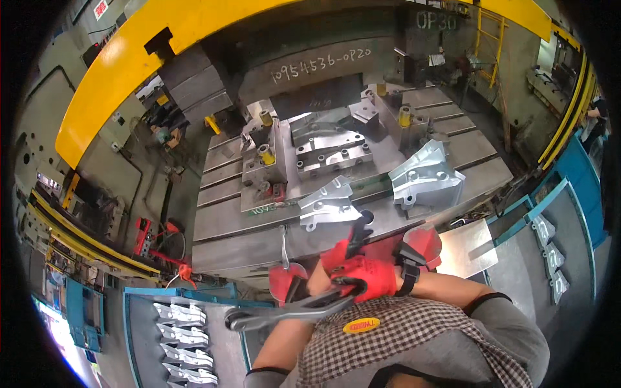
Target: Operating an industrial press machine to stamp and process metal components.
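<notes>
My right hand (374,278), in a red glove with black fingers, is closed round one end of a long grey metal piece (284,315). The piece reaches left across my left forearm, its far end rounded; motion smears it, so its exact kind does not show. Just ahead, my left hand (341,254) has its gloved black fingers stretched forward over the press bed's front edge, apparently holding nothing. Beyond those fingertips lies a shiny stamped sheet-metal part (328,205) on the bed. A second, larger stamped part (427,174) rests farther right.
The lower die (336,160) stands mid-bed below the upper die (317,68). Red guarded housings (424,246) line the front edge, with a thin metal tool (284,246) lying by the left one. Blue-framed tables hold several stamped parts (184,336) at left and more parts (553,258) at right.
</notes>
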`<state>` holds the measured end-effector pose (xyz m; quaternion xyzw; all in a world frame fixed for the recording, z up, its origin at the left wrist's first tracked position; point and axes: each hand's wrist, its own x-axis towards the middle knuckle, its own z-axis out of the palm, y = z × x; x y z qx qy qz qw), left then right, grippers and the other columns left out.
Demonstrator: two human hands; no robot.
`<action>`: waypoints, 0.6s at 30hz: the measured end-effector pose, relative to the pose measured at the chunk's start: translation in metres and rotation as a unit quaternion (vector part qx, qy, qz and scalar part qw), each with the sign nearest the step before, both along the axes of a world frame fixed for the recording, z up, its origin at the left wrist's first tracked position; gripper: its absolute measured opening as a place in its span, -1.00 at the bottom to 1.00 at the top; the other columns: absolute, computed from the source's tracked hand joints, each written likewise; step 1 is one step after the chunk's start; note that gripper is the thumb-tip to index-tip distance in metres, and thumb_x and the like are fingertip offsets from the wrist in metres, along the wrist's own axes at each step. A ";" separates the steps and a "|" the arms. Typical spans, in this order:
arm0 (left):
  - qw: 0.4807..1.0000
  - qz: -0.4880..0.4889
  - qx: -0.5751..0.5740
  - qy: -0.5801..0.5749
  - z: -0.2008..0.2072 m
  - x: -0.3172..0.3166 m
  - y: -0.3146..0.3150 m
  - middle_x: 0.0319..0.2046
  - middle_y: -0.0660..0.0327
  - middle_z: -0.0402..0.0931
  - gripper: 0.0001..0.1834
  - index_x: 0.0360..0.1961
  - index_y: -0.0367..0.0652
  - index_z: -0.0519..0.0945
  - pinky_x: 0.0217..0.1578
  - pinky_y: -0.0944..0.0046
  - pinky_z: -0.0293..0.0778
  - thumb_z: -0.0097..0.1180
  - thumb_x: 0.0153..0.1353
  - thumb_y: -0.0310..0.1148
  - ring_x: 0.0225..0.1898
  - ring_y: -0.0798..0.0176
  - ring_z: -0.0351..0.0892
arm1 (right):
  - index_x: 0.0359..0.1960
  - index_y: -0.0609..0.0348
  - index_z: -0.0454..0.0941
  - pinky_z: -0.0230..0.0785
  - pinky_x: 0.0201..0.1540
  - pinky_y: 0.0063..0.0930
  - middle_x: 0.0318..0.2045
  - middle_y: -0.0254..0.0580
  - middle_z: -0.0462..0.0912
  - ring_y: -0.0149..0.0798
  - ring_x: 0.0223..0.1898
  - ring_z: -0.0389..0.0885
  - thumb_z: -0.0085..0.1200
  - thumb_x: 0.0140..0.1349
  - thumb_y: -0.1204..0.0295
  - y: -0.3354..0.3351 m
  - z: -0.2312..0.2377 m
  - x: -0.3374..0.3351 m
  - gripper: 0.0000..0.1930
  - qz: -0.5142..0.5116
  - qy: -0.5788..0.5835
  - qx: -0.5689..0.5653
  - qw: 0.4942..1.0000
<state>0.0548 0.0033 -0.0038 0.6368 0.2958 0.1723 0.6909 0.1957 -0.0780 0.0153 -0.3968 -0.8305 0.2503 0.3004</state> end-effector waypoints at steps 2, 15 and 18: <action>0.978 -0.074 -0.149 -0.128 -0.011 0.015 0.021 0.00 0.17 0.42 -0.49 0.12 -0.20 0.35 -0.11 0.32 0.42 0.11 0.10 -0.44 -0.08 0.28 0.48 | 0.10 0.20 0.35 0.26 0.10 -0.18 -0.01 0.00 0.48 -0.05 0.07 0.42 0.26 -0.13 0.34 0.001 0.007 -0.007 -0.33 0.000 -0.021 -0.059 0.998; 0.944 0.204 0.255 0.039 -0.044 -0.026 0.061 0.26 -0.14 0.05 -0.37 0.23 -0.25 0.20 0.25 0.10 0.04 0.06 0.17 -0.23 0.29 -0.15 0.01 | -0.03 0.21 0.40 0.40 -0.24 -0.34 -0.35 -0.18 0.56 -0.19 -0.28 0.56 0.10 0.11 0.33 -0.021 -0.014 -0.013 -0.61 -0.091 0.207 -0.194 0.955; 0.788 0.194 0.475 0.341 -0.057 -0.063 0.068 0.24 -0.15 0.10 -0.18 0.19 -0.21 0.26 0.22 -0.09 0.02 0.15 0.00 0.08 0.27 -0.19 0.03 | -0.03 0.23 0.42 0.36 -0.18 -0.54 -0.30 -0.23 0.53 -0.40 -0.25 0.48 0.07 0.21 0.32 -0.048 -0.033 0.020 -0.65 -0.280 0.359 -0.357 0.816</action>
